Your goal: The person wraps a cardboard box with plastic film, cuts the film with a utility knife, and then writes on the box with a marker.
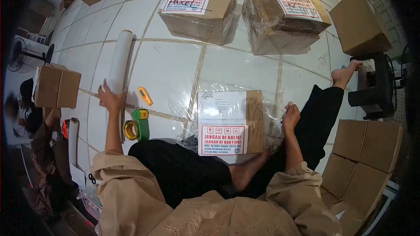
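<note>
My left hand (pixel 111 99) lies over the lower part of a long roll of clear stretch film (pixel 120 59), its fingers spread. Between my legs sits a cardboard box (pixel 255 122), with a white printed label sheet (pixel 222 111) on top. Loose clear film (pixel 274 126) spreads out from under and around this box. At the box's right side my right hand (pixel 291 117) is raised with fingers curled, close to the film's edge; whether film is pinched in it is hard to see. A yellow cutter (pixel 145 96) and a green tape dispenser (pixel 141 124) lie right of the roll.
Two film-wrapped, labelled boxes (pixel 197 22) (pixel 284 39) stand ahead on the tiled floor (pixel 166 70). More cartons (pixel 361 22) are at right, including a stack (pixel 365 148) near my right elbow. A black plastic stool (pixel 372 87) stands by my foot. Another person (pixel 48 157) sits at left.
</note>
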`<act>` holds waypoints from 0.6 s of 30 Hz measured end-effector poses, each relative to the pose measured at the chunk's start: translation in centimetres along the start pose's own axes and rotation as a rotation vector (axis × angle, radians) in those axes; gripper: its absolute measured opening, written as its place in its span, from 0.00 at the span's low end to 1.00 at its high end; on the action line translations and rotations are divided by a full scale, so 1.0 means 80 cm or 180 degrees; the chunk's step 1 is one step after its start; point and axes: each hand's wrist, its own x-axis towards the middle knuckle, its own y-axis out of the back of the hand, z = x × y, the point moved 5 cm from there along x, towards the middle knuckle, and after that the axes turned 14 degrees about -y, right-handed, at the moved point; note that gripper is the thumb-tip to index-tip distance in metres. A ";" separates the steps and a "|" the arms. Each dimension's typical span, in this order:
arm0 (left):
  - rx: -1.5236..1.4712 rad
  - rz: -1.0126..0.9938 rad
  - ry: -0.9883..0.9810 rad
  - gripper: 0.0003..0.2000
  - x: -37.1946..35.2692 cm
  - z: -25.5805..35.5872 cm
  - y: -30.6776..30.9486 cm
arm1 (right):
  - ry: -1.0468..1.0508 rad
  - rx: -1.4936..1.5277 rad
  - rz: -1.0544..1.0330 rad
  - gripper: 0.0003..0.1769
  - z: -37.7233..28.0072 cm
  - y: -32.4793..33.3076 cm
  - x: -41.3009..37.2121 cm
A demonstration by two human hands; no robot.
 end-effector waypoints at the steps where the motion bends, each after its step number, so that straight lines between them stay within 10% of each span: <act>1: -0.0310 0.0243 -0.0635 0.39 0.000 0.022 -0.005 | -0.0106 -0.0146 0.0014 0.20 0.002 0.001 0.004; 5: -0.1793 0.0374 -0.2479 0.23 -0.034 0.157 -0.004 | 0.0341 0.0641 0.0758 0.11 -0.062 0.034 0.004; 9: -0.1817 -0.0697 -0.3051 0.24 -0.073 0.265 -0.015 | 0.2892 -0.0419 -0.0752 0.23 -0.163 -0.002 -0.022; 18: -0.1353 -0.1367 -0.3061 0.08 -0.062 0.305 -0.058 | 0.2348 -0.1160 -0.2297 0.07 -0.157 -0.084 0.013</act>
